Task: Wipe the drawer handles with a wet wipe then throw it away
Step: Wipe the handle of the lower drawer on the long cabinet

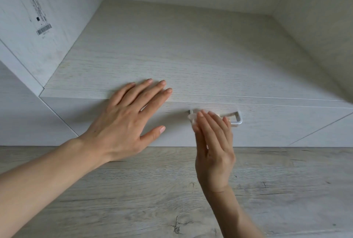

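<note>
Drawer handle (236, 119) — slim silver bar, horizontal on pale wood-grain drawer front (277, 123), near top edge; right end visible, left part covered. Wet wipe (193, 119) — white, crumpled, pressed against handle's left end.

Drawer front (267, 123) pale whitewashed woodgrain, handle (237, 120) silver, wipe (193, 119) white — floor (133, 199) grey knotty planks.

Pale wood-grain cabinet top (191, 56) fills the recess, bare but for the left hand (124, 121) lying flat across its front edge, fingers spread, and below it runs the grey plank floor (152, 190), knotted and cracked.
</note>
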